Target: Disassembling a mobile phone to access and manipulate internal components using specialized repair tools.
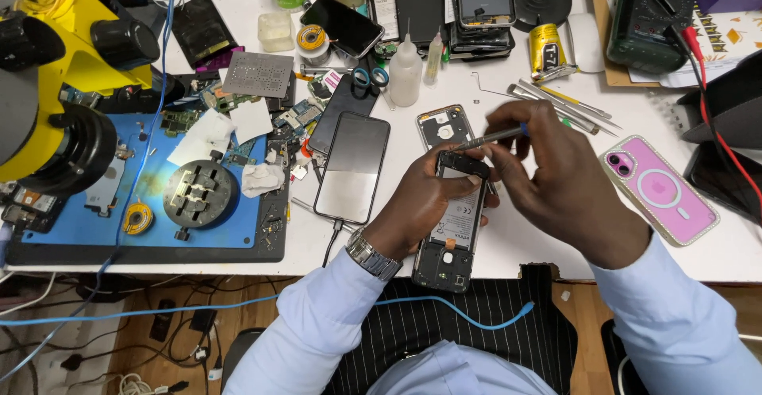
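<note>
Black opened smartphone point(454, 228) is gripped by our left hand point(425, 200); our right hand point(556, 181), at three o'clock, pinches a screwdriver point(490, 137)

left hand point(421, 204) steadies opened phone point(452, 228); right hand point(556, 181) grips screwdriver point(488, 138).

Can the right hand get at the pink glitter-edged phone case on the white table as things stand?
Probably yes. The pink phone case lies uncovered just beside the right hand, nothing between them. But that hand holds a thin metal tool, which it would likely need to put down.
</note>
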